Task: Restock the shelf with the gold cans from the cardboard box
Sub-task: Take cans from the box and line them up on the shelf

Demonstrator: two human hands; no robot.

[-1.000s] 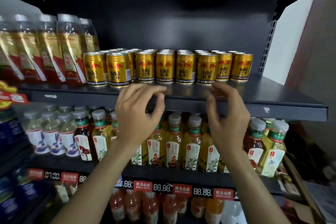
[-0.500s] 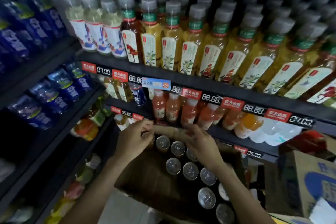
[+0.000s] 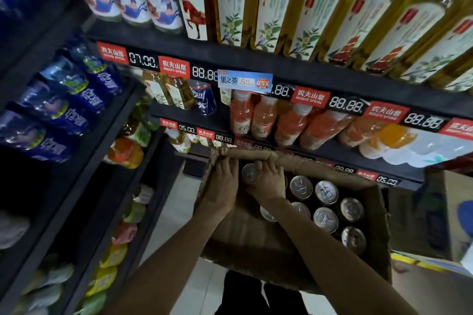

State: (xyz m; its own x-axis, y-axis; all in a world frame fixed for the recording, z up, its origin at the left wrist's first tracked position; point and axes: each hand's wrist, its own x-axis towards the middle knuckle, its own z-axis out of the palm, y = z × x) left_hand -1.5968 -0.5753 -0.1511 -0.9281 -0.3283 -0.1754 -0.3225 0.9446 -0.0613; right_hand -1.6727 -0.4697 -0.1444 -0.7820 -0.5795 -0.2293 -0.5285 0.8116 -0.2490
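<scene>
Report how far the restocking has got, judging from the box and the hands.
Done: the cardboard box is open and partly emptied, its near side bare. In hand: both hands are down at its far end, the right hand over a can, the left hand beside it; neither grip is clear. Left: several cans stand in the box.

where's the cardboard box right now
In the head view, the cardboard box sits low and centre-right, below the shelf of orange bottles, with both hands at its far-left corner.
</scene>
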